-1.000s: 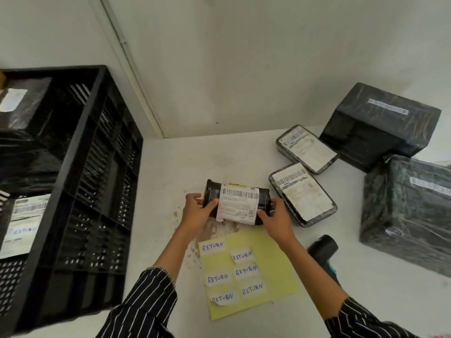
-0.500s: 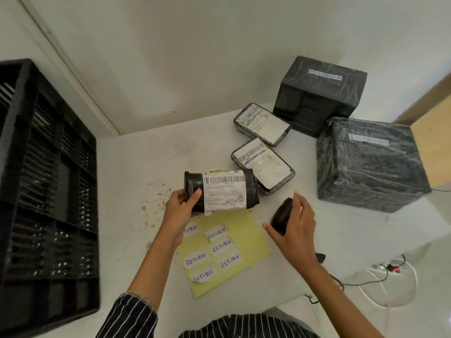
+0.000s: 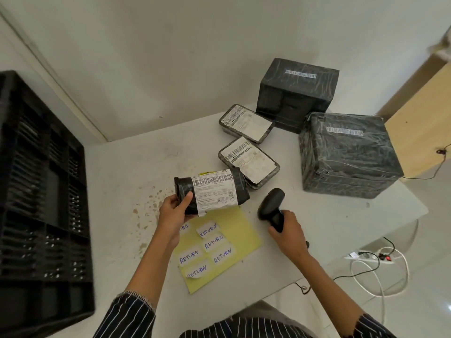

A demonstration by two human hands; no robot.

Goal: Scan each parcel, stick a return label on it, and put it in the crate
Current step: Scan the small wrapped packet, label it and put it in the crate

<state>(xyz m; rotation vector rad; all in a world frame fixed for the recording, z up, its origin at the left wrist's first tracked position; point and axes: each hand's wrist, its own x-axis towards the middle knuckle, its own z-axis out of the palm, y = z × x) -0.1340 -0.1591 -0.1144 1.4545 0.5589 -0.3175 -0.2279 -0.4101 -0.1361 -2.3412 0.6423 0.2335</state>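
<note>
Black plastic film wraps the rolled parcel, which is held lifted above the white table, lying on its side with its white shipping label and barcode turned up to the camera. The left hand grips it at its left end, thumb across the front of the roll and fingers curled behind it. The rest of the roll juts out to the right of the grip, free of the hand. In this view its right end overlaps the near corner of a flat parcel; whether the two touch cannot be told.

Just to the right and a little lower, the right hand is wrapped round the handle of a black scanner, whose head rises up and to the left of the fist. A clear gap lies between scanner head and roll.

Beneath the roll and the left wrist lies a yellow sheet carrying handwritten RETURN labels; the wrist hides part of one.

Farther back sit a second flat parcel and two large wrapped boxes, each with a barcode strip on top. The black crate stands at the table's left side, well apart from the hands. On the floor at right lie a power strip and cables.
</note>
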